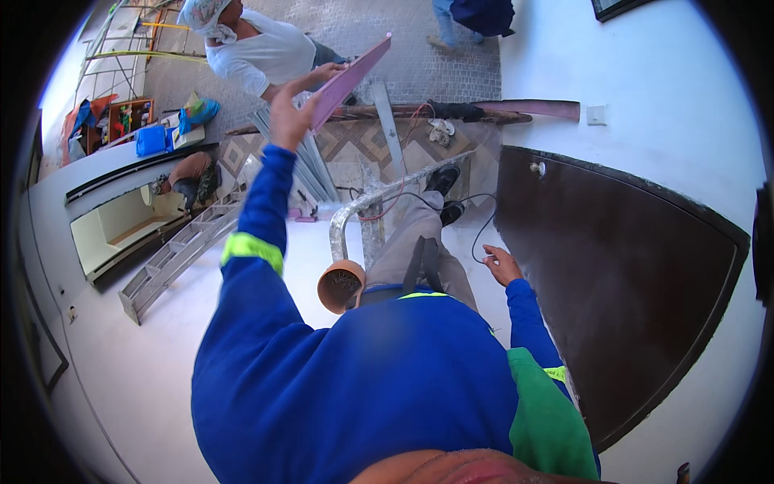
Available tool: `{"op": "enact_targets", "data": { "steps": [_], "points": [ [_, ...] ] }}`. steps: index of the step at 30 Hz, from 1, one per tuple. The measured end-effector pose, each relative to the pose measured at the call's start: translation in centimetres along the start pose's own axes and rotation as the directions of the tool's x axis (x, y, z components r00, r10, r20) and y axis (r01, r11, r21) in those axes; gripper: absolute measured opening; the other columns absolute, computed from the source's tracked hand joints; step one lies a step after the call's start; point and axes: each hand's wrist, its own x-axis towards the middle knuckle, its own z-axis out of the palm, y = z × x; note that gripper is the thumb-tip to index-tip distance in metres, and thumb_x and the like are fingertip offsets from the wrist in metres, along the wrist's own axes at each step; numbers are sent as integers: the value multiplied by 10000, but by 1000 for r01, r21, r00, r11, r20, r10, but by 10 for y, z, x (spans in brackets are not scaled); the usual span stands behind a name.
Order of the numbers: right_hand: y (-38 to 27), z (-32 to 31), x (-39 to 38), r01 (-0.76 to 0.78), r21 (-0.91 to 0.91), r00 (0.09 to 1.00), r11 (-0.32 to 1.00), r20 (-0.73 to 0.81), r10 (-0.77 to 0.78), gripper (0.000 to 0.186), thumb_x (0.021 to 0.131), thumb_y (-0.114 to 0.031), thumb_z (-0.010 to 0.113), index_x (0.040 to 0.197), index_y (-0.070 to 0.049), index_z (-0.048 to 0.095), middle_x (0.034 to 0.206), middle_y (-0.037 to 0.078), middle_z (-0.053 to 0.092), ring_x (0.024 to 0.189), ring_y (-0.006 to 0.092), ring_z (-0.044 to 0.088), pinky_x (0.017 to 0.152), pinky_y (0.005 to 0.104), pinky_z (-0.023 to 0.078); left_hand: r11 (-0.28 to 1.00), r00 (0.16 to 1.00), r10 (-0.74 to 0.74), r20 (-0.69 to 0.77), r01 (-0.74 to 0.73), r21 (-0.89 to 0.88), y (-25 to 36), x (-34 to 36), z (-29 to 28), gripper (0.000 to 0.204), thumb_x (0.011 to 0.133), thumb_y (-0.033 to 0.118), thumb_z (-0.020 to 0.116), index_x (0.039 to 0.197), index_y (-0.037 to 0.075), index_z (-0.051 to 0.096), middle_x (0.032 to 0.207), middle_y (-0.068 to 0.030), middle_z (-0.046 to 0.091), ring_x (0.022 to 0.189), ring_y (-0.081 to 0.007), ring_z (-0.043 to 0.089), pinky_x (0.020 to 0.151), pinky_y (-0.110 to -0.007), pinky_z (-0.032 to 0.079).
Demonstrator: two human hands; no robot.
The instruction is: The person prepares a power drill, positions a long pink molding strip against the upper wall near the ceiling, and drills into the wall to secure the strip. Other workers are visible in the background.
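Note:
My left hand (292, 119) is raised with its fingers on the end of a long pink board (351, 81); a person in a white shirt (260, 50) also has a hand on it. At lower right, my right hand (503, 266) has its fingers closed on a thin black cable (476, 242). Below me are a paint-spattered metal step ladder (339, 229) and my black shoes. A round orange container (330, 272) of small metal pieces sits by my waist. Several long metal strips (318, 173) lie beyond the ladder.
An aluminium ladder (153, 282) lies at left, near a person (195, 173) bent by a recessed cabinet. A dark door (613, 282) is at right. A long wooden beam (508, 117), shelves with bags (151, 141), scaffolding (113, 55) and another person's legs (446, 24) show farther off.

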Motion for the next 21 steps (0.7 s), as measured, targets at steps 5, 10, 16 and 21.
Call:
{"op": "enact_targets", "data": {
  "steps": [5, 10, 16, 21],
  "points": [
    [-7, -8, -9, 62, 16, 995, 998, -76, -61, 435, 945, -209, 670, 1360, -84, 622, 1252, 147, 671, 1070, 295, 671, 973, 381, 515, 794, 764, -548, 342, 603, -74, -103, 4, 35, 1001, 683, 770, 769, 1095, -141, 711, 1110, -260, 717, 1101, -295, 689, 963, -366, 502],
    [-7, -6, -24, 72, 48, 992, 996, -111, -66, 434, 942, -208, 673, 1358, -96, 625, 1236, 149, 677, 1061, 292, 673, 965, 381, 517, 871, 857, -482, 182, 491, -2, -99, -45, 93, 614, 804, 572, 752, 1102, 35, 763, 1085, -192, 748, 1034, -335, 710, 938, -394, 521],
    [-5, -8, -43, 43, 35, 986, 998, -163, -37, 424, 941, -215, 672, 1348, -102, 635, 1230, 146, 683, 1066, 293, 677, 961, 387, 520, 915, 917, -399, -7, 399, 57, -79, -28, 98, 340, 933, 335, 614, 1120, 86, 751, 1079, -186, 742, 1038, -351, 704, 932, -441, 530],
    [-2, -5, -55, 37, 71, 980, 997, -195, -23, 416, 939, -215, 671, 1343, -118, 643, 1251, 150, 684, 1095, 301, 675, 975, 389, 522, 927, 930, -366, 31, 367, -79, -67, -9, 99, 422, 897, 358, 560, 1171, 87, 732, 1109, -218, 725, 1093, -373, 678, 983, -425, 502]
  ]
}}
